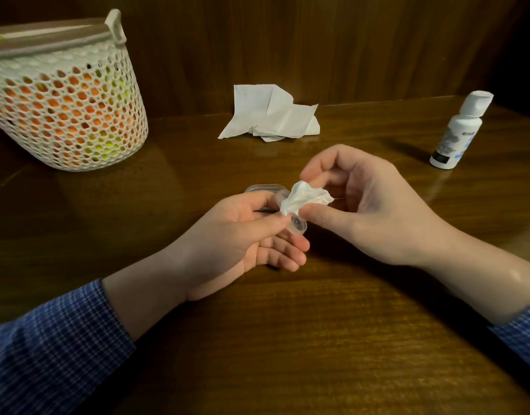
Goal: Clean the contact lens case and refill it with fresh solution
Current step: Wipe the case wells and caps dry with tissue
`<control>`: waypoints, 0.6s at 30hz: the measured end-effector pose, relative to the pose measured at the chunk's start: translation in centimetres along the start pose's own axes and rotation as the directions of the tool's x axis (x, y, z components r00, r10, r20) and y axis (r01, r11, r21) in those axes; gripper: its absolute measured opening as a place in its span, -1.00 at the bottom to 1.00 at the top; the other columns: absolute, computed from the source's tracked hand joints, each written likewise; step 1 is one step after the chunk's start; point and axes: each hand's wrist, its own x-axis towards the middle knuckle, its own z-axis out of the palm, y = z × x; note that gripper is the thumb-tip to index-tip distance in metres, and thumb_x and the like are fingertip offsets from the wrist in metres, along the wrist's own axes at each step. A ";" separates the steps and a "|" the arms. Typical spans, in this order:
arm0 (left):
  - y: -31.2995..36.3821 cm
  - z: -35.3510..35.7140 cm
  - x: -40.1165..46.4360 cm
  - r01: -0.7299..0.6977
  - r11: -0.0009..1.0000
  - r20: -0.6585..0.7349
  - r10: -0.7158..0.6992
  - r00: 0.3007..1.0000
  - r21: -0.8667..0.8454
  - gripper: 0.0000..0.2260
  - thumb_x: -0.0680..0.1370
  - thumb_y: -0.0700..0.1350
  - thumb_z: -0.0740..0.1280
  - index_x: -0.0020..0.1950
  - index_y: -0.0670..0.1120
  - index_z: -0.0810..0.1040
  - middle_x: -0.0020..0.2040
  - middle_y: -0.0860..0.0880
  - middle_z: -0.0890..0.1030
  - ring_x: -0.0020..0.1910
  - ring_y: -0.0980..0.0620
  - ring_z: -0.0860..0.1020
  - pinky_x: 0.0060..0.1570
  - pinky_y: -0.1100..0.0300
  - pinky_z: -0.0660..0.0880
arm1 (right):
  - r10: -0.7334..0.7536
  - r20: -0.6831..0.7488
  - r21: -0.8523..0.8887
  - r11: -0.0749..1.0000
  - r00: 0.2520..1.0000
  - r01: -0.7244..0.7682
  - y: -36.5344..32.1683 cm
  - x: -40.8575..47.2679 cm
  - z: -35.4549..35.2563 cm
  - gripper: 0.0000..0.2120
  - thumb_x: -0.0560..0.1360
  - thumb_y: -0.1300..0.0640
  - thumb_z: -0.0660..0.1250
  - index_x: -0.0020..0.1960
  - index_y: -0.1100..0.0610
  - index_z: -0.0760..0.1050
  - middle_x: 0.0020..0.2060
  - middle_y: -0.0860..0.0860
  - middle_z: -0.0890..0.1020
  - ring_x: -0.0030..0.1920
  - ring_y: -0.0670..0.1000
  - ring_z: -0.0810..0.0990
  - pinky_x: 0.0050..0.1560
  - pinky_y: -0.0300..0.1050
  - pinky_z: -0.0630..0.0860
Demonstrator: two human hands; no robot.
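My left hand (251, 235) pinches a clear plastic contact lens case (296, 227) between thumb and fingers, just above the table. My right hand (368, 202) pinches a crumpled white tissue wad (302, 200) and holds it against the top of the case. A second clear part of the case (262, 188) shows behind my left fingers, partly hidden. The white solution bottle (456, 133), cap on, stands upright at the far right, well apart from both hands.
A creased white tissue (269, 115) lies at the back centre against the wooden wall. A white lattice basket (63, 100) with orange and green contents stands at the back left. The brown wooden table (317, 339) stretches toward me.
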 end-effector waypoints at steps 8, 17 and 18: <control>-0.2 -0.3 0.1 -0.031 0.999 0.024 0.031 0.999 0.011 -0.63 0.55 -0.15 0.29 0.34 -0.21 0.50 -0.05 -0.14 0.69 -0.12 0.00 0.67 -0.10 0.20 0.62 | 0.037 -0.029 0.039 0.999 0.999 -0.036 -0.1 -0.1 0.1 -0.73 0.47 0.28 0.53 0.09 0.11 0.55 -0.12 0.05 0.75 -0.13 0.02 0.74 -0.04 -0.07 0.68; -0.5 0.0 -0.1 -0.155 0.952 -0.030 0.168 0.985 0.265 -0.71 0.57 -0.16 0.32 0.26 -0.24 0.49 -0.01 -0.14 0.71 -0.11 -0.07 0.71 -0.11 0.16 0.64 | 0.233 -0.018 0.147 0.962 0.972 -0.228 0.0 0.1 0.1 -0.72 0.42 0.33 0.55 0.07 0.13 0.60 -0.13 0.10 0.76 -0.13 0.13 0.75 -0.05 0.01 0.72; -0.6 0.0 -0.1 -0.184 0.918 -0.037 0.210 0.977 0.351 -0.80 0.61 -0.19 0.31 0.22 -0.21 0.50 0.00 -0.13 0.71 -0.10 -0.08 0.72 -0.11 0.16 0.65 | 0.269 -0.013 0.179 0.948 0.963 -0.262 0.0 0.1 0.1 -0.72 0.42 0.35 0.55 0.06 0.14 0.60 -0.13 0.11 0.76 -0.12 0.15 0.75 -0.06 0.01 0.71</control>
